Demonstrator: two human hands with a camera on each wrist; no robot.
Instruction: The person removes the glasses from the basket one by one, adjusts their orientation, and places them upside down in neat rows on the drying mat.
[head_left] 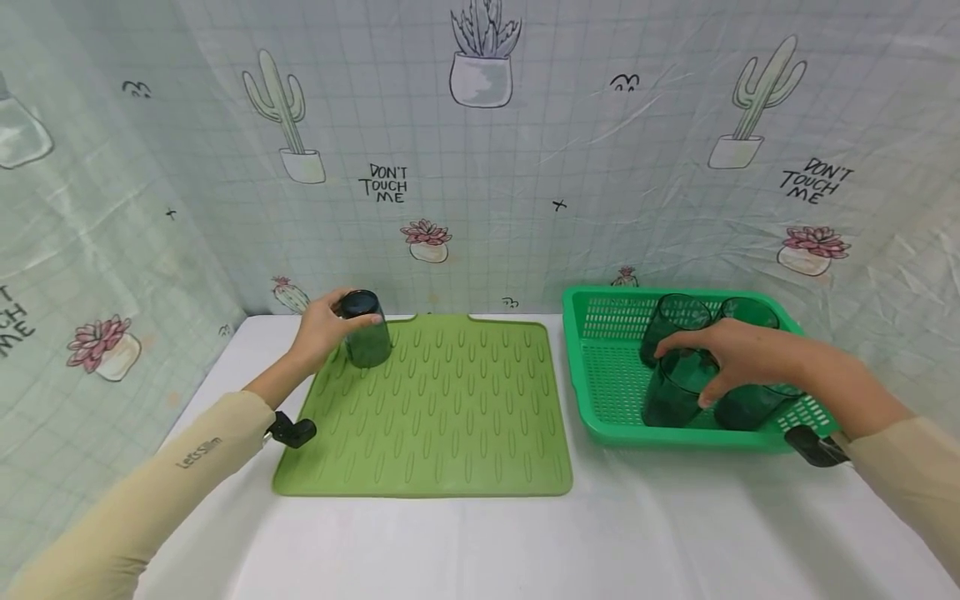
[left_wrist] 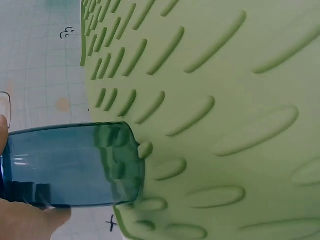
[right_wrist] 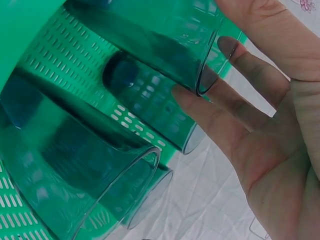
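My left hand (head_left: 324,333) holds a dark tinted drinking glass (head_left: 367,337) near its upper end, thumb on one side and fingers on the other. This glass stands at the back left corner of the green ridged drying mat (head_left: 450,417); in the left wrist view its far end meets the ridges. Over the green plastic basket (head_left: 611,435), my right hand (head_left: 738,358) grips a second tinted glass (head_left: 667,402) at the rim, with thumb and fingers spread round it. That glass is upright at the basket's front, its rim facing up.
Several more tinted glasses stand in the basket, among them a back left glass (head_left: 678,310) and a back right glass (head_left: 750,311). A white cloth (head_left: 480,550) covers the table. Behind hangs a curtain (head_left: 525,167) printed with cacti.
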